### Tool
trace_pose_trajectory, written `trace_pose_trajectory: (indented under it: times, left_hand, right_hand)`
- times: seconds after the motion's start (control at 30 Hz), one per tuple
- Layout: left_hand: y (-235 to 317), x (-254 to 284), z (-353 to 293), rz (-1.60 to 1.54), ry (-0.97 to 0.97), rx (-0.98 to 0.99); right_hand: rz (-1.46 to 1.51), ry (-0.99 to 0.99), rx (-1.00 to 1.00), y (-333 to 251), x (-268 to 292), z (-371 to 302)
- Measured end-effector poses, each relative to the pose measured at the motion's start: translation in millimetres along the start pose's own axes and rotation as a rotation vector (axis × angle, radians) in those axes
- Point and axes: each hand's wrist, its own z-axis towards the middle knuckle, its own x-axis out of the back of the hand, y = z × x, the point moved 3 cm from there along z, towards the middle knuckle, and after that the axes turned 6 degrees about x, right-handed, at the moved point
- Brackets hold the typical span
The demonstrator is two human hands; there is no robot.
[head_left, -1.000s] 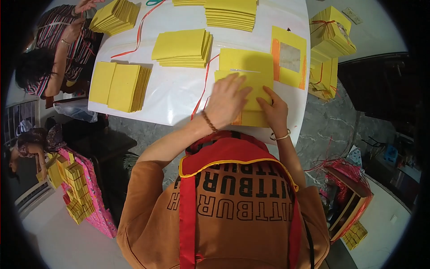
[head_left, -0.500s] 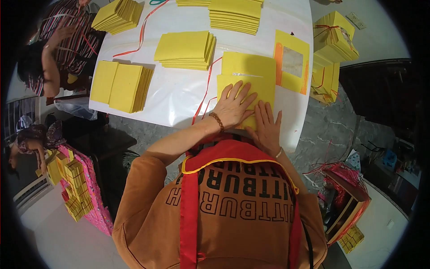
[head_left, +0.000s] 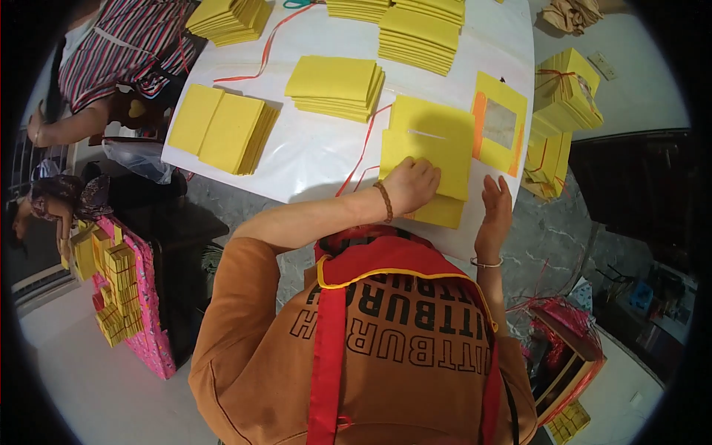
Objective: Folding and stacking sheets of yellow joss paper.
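Note:
In front of me on the white table lies a folded yellow paper sheet [head_left: 426, 119] with its flap turned over and a thin pale gap near the top. My left hand [head_left: 414, 185] rests on this paper, its fingers curled into a fist and knuckles up; no held thing shows, though the fingertips are hidden. To the right, my right hand [head_left: 495, 215] is lifted off the paper near the table's edge, fingers stretched out and holding nothing. A flat yellow sheet with an orange border and a pale square [head_left: 498, 124] lies just beyond it.
Folded yellow stacks [head_left: 335, 85] lie across the white table [head_left: 297, 159], with red ribbon [head_left: 271, 44] among them. Tied yellow bundles [head_left: 567, 93] stand at the right. A box with red ribbon [head_left: 567, 348] is lower right. Co-workers are at the left, one beside a pink-covered table [head_left: 152, 326].
My right hand has lifted off the yellow paper and moved to the right. My left hand has gone from spread flat to curled on the paper. The whole view has shifted slightly.

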Motion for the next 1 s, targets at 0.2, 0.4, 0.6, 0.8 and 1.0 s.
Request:
trace_pose_trajectory:
  times: [0.2,0.4,0.6,0.8,1.0]
  left_hand:
    - [-113,86,12,-0.540,0.347,0.120]
    - [-213,29,-25,0.040,0.344,0.331]
    - [-225,-19,-38,-0.048,0.059,0.347]
    - [-203,-30,-48,0.054,0.060,0.405]
    - [-216,-29,-50,-0.035,0.036,0.384]
  right_hand:
    - [-0.020,0.086,-0.139,22,16,-8]
    - [-0.042,0.097,-0.169,31,5,-14]
    - [-0.020,0.087,-0.170,42,1,-17]
    - [-0.109,0.072,-0.120,39,1,-15]
    - [-0.201,-0.046,0.073,26,-7,-6]
